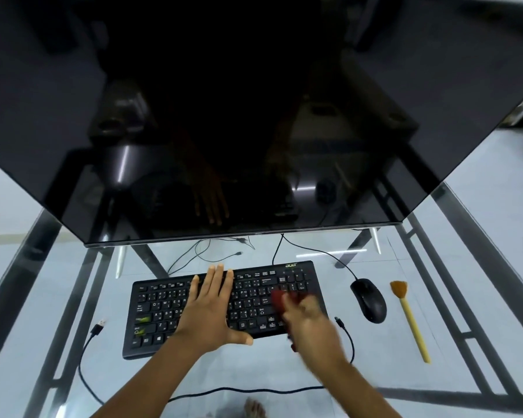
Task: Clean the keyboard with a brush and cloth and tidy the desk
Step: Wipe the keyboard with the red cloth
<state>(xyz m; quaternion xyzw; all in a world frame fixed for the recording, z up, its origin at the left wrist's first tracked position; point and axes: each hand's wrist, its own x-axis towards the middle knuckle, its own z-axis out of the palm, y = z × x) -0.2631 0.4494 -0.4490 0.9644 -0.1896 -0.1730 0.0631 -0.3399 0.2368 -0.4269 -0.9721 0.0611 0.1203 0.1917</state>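
Here the left hand lies flat on the middle of the keyboard, fingers straight and spread, seemingly to pin it against sliding. The right hand, blurred, bunches a red cloth over the keyboard's right-hand keys, so wiping looks under way. The brush lies on the glass desk right of the keyboard, beyond the mouse — probably set clear of the wiping.
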